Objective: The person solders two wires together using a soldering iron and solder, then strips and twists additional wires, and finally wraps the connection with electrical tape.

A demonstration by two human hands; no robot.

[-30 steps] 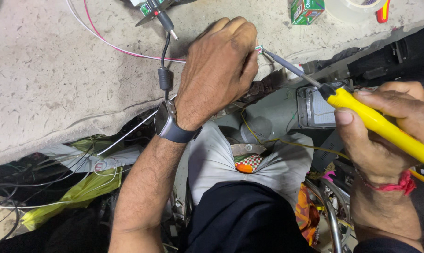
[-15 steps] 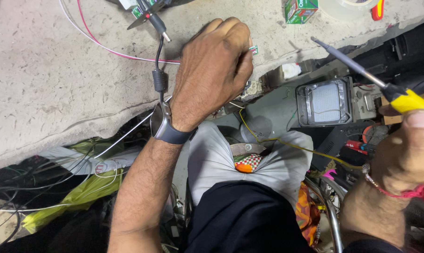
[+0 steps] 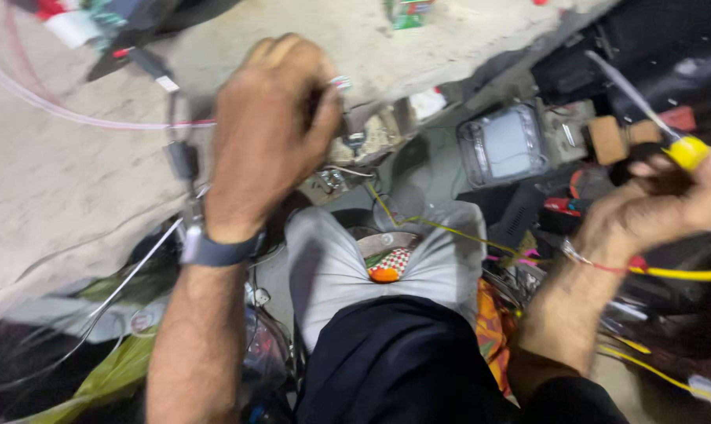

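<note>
**Two hands busy, small part not yet reached by the tool**

Two hands share the work. The left hand (image 3: 265, 137) is curled, pinching a small metal-tipped part (image 3: 340, 82) at the edge of the grey table (image 3: 73, 188); what it is stays blurred. The right hand (image 3: 646, 216), fist-closed, holds a yellow-handled screwdriver (image 3: 685, 151) well apart from it, shaft in the air. A small grey screen unit (image 3: 506, 145) sits between them. By my judgement, the tool work on the part remains undone.

The left hand (image 3: 273, 133) rests curled on the edge of the grey concrete counter (image 3: 73, 204), over small metal parts. The right hand (image 3: 654, 212) grips a yellow-handled screwdriver (image 3: 689, 153), its blurred shaft raised near a small grey screen unit (image 3: 506, 145).
</note>
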